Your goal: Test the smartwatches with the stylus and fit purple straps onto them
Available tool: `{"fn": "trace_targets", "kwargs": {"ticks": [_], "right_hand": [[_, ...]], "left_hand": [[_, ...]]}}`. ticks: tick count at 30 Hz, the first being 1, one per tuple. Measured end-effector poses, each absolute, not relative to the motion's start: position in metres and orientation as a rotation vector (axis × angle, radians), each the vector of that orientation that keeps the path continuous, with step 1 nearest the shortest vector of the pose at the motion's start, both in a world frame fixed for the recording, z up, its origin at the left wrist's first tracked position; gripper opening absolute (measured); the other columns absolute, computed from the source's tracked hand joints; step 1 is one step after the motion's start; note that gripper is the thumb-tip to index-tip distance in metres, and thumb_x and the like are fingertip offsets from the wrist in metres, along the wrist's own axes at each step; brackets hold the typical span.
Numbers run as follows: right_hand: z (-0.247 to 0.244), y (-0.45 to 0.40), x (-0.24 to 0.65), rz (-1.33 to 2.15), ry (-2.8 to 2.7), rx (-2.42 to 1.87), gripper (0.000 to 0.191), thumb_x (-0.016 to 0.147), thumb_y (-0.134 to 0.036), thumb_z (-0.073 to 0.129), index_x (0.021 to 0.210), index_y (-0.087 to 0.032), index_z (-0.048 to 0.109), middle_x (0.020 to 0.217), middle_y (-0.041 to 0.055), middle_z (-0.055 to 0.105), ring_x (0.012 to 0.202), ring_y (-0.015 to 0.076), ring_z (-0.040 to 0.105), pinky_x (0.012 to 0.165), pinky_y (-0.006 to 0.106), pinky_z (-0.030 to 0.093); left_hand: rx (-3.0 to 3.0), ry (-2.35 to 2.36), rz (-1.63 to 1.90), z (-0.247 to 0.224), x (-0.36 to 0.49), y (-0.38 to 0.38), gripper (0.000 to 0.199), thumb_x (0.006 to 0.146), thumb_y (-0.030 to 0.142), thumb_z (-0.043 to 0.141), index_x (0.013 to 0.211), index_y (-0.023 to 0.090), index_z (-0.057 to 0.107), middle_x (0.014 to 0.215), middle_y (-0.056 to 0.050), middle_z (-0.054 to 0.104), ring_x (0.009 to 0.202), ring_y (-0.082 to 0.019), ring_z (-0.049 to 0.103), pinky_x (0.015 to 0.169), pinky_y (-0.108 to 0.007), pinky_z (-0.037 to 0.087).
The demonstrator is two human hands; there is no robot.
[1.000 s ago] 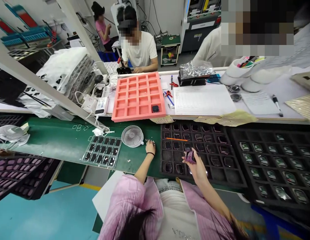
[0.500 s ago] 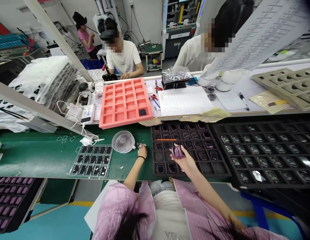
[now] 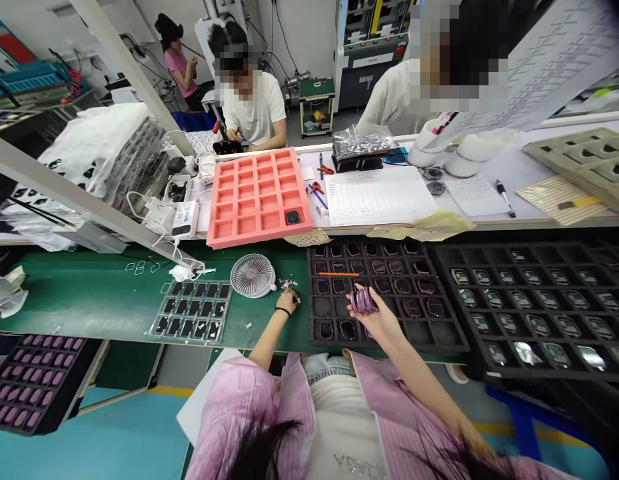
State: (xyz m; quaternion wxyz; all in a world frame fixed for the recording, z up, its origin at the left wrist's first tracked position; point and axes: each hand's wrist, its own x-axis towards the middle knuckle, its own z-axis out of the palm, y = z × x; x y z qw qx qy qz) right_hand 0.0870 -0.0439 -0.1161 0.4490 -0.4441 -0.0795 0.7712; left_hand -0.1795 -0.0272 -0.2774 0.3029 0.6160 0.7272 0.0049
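Note:
My right hand is closed around several purple pieces, held above a black foam tray of dark watch-like parts. An orange stick lies across that tray. My left hand, with a black band at the wrist, is on the green bench beside a small pile of white scraps. Its fingers are bent round something small and dark that I cannot make out. Left of it lies a small round fan.
A clear tray of black pieces lies at the left. Beyond the bench edge stands a pink tray near papers. A second black tray fills the right. Other people sit across the bench.
My left hand has drawn back from the white scraps toward me, and a small dark thing now shows at its fingers. My right hand keeps hold of the purple pieces. The view has shifted slightly.

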Motion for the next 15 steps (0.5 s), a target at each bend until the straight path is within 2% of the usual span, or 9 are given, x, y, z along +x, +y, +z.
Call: {"fn": "trace_targets", "kwargs": {"ticks": [5,8,12,15], "right_hand": [[-0.115,-0.046,0.086,1.932,-0.198,-1.085,0.021,0.083,-0.034,0.062,0.097,-0.019,0.068,0.081,0.0062,0.073,0.061,0.0183,0.067,0.053,0.031,0.055],[-0.115,-0.047,0.086,1.947,-0.204,-1.075,0.018,0.084,-0.031,0.060,0.096,-0.019,0.067,0.080,0.0063,0.074,0.060,0.0178,0.068,0.053,0.030,0.056],[-0.117,-0.047,0.086,1.946,-0.205,-1.086,0.018,0.088,-0.029,0.055,0.097,-0.020,0.066,0.079,0.0060,0.074,0.060,0.0173,0.068,0.053,0.029,0.056],[-0.119,-0.047,0.087,1.954,-0.207,-1.067,0.019,0.088,-0.030,0.055,0.098,-0.019,0.066,0.079,0.0068,0.074,0.060,0.0176,0.067,0.053,0.029,0.055]], "left_hand": [[1.649,1.873,0.007,-0.272,-0.186,-0.023,0.015,0.071,0.018,0.074,0.085,0.017,0.071,0.107,-0.007,0.062,0.099,-0.019,0.061,0.090,-0.026,0.048],[1.631,1.893,0.028,-0.267,-0.183,-0.023,0.020,0.068,0.023,0.078,0.086,0.018,0.071,0.108,-0.008,0.062,0.103,-0.022,0.061,0.090,-0.028,0.048],[1.593,1.936,0.089,-0.261,-0.173,-0.028,0.012,0.069,0.014,0.075,0.080,0.015,0.070,0.107,-0.011,0.064,0.101,-0.025,0.063,0.089,-0.032,0.049],[1.580,1.918,0.172,-0.251,-0.170,-0.028,0.006,0.067,0.009,0.074,0.068,0.012,0.069,0.090,-0.012,0.068,0.085,-0.023,0.066,0.080,-0.032,0.051]]}}
